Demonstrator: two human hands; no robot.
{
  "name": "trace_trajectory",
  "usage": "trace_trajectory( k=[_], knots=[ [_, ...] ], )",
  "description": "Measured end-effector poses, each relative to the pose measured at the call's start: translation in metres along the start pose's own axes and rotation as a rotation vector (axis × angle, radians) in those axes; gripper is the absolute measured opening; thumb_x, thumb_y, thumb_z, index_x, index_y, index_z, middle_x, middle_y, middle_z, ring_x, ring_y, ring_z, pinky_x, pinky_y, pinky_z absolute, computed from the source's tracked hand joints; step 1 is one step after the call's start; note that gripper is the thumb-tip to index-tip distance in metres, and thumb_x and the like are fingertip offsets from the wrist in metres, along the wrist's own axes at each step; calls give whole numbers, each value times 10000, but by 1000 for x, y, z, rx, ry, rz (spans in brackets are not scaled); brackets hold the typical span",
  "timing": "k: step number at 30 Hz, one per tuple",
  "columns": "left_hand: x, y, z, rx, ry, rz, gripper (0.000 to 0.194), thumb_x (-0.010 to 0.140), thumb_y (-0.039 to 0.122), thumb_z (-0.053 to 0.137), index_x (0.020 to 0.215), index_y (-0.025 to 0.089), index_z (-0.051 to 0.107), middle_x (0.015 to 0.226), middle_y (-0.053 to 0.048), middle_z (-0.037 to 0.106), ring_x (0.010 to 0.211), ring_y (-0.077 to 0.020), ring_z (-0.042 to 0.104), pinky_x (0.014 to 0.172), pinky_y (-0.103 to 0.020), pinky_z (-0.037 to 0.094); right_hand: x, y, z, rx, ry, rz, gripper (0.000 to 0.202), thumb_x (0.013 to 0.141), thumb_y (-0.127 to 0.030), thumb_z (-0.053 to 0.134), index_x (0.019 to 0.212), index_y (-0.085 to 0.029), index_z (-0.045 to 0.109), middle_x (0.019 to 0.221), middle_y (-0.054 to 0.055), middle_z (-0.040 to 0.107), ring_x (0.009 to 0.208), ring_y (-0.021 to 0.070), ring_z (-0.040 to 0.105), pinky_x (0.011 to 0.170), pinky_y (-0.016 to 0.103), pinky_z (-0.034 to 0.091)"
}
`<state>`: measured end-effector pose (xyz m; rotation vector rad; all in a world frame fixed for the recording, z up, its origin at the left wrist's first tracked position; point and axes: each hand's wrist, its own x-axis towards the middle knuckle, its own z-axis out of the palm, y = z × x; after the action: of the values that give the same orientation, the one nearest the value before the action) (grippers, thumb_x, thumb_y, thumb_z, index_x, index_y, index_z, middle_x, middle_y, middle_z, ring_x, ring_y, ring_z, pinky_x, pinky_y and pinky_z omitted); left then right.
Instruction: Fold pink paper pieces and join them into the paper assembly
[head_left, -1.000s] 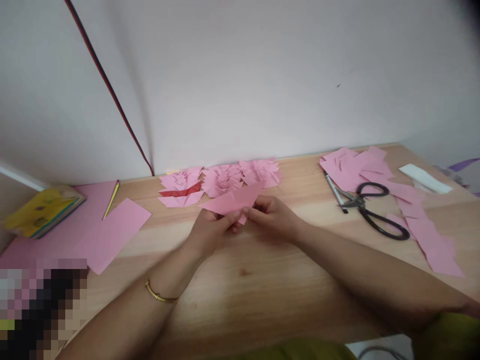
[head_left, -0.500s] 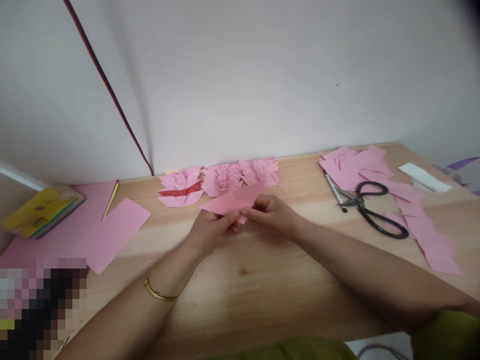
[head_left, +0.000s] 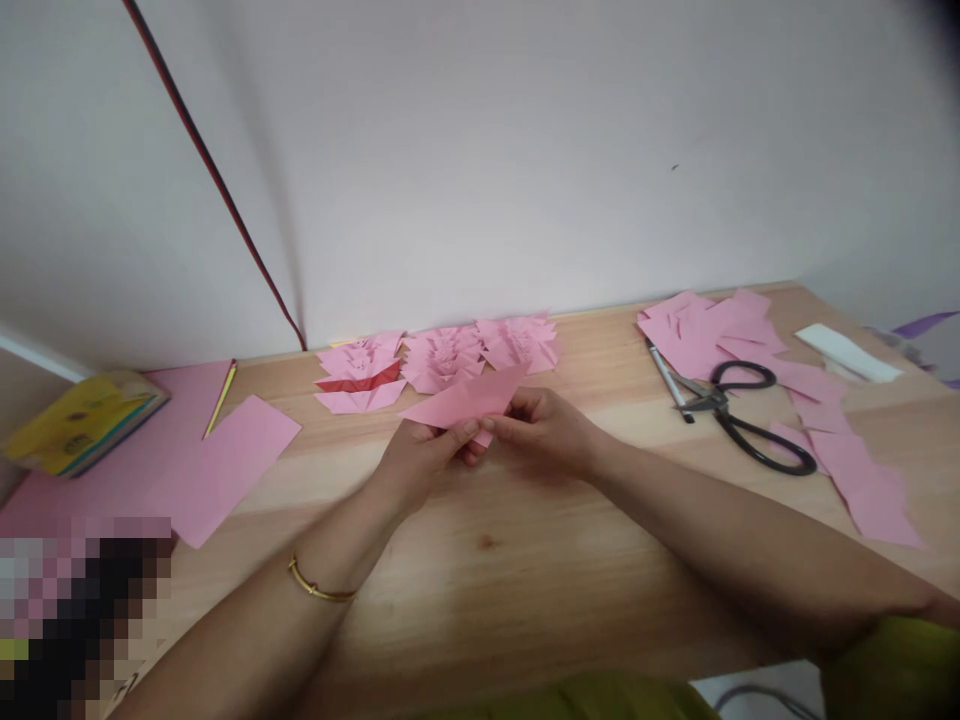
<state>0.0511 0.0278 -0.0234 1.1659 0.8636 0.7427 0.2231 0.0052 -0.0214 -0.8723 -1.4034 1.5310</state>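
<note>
At far left, a yellow packet with a teal edge (head_left: 79, 425) lies on a large pink paper sheet (head_left: 139, 475); a slim yellow pencil (head_left: 220, 400) lies on the sheet's right part, beside a smaller rectangular pink sheet (head_left: 244, 470). Toward the wall, pink folded paper pieces (head_left: 444, 358) stand in three adjoining groups, the left one including a red piece (head_left: 360, 379). Left hand (head_left: 439, 445): wears a gold bangle (head_left: 321, 590) at the wrist; fingers closed, thumb pressing the lower edge of a pink folded paper piece (head_left: 466, 402). That piece is held above the wooden table (head_left: 480, 590), nearer the person than the groups (its underside is hidden). Right hand (head_left: 536, 430): thumb and fingers pinch the same piece's right side, thumb tips close together. At right, a white pen with a black end (head_left: 670, 380) touches or nearly touches black-handled metal scissors (head_left: 720, 402) (contact unclear), near loose pink paper pieces (head_left: 862, 480) and a folded white strip (head_left: 847, 352).
</note>
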Motion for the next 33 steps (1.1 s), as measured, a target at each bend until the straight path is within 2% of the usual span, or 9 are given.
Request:
trace_trajectory(
  k=[13, 20, 28, 33],
  knots=[
    [1, 0, 0, -31, -18, -7, 188, 743, 292, 660, 809, 116, 657, 697, -35, 614, 607, -97, 543, 559, -225, 462, 0, 4, -1, -59, 64, 21, 314, 787, -443, 599, 739, -134, 619, 782, 59, 658, 782, 154, 619, 763, 312, 485],
    [0, -3, -3, -27, -47, -133, 257, 728, 343, 669, 822, 104, 663, 658, -43, 622, 563, -107, 558, 534, -237, 469, 0, 3, 0, -140, 144, 57, 336, 767, -470, 613, 747, -135, 602, 706, 35, 631, 691, 143, 594, 688, 301, 477],
    [-1, -1, -1, -25, -45, -160, 243, 710, 312, 686, 817, 96, 655, 649, -43, 628, 556, -103, 560, 530, -226, 466, -1, 5, 2, -99, 125, 24, 270, 790, -409, 605, 768, -140, 596, 695, 26, 637, 681, 141, 607, 663, 281, 467],
    [-1, -2, 0, -12, -37, -157, 234, 706, 308, 685, 810, 100, 659, 631, -37, 625, 542, -98, 550, 528, -222, 453, 0, 3, 4, -86, 115, 26, 306, 787, -440, 597, 746, -137, 584, 665, 26, 632, 661, 142, 607, 650, 280, 469]
  ],
)
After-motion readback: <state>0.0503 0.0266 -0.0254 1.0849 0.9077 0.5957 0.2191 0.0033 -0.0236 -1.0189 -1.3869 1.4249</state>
